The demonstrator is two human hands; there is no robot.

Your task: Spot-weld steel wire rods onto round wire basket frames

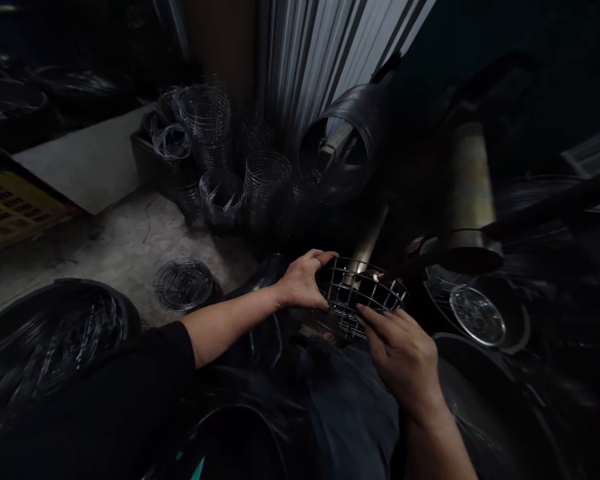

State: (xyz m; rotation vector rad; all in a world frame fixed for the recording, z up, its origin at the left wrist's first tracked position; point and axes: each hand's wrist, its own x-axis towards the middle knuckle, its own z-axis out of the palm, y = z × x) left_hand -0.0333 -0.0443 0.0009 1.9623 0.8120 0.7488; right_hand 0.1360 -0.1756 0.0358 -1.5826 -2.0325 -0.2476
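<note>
A small round wire basket [353,308] sits between my two hands, its dark wires forming an open grid. My left hand [304,280] grips its left side, with the thumb and fingers around the rim and wall. On the near right side, my right hand [404,350] presses its fingers against the wires. A pale metal bar [370,243] runs into or behind the basket; which one I cannot tell. Just right of the basket, a dark rod with a bright tip [379,276] reaches its upper edge. My fingertips are partly hidden by the wires.
Stacks of wire rings [267,177] and a wire coil [365,127] stand behind. More wire rings [183,285] lie on the floor at left. A large basin [87,293] holds metal pieces. At right are a thick cylinder [473,180] and a bowl [477,315]. A yellow crate [17,207] stands far left.
</note>
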